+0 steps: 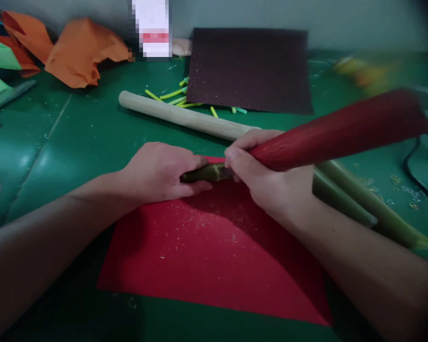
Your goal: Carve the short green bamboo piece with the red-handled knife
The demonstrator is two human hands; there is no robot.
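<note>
My left hand [164, 168] is closed around a short, dark green piece that looks like bamboo [209, 174], with pale marks near its right end. My right hand [271, 183] grips a blade tool with a long, thick red handle [342, 130] slanting up to the right. A bit of its grey metal end shows by the fingers, meeting or very near the right end of the green piece; the exact contact is hidden. Both hands are over a red sheet [207, 266] scattered with fine pale shavings.
Behind my hands lies a pale wooden stick [185, 116]. A dark brown sheet [249, 66] partly covers several yellow-green short tubes [173, 95]. Crumpled orange paper [80, 54] is at the back left. Green stalks [374, 204] and small rings [410, 192] lie at right.
</note>
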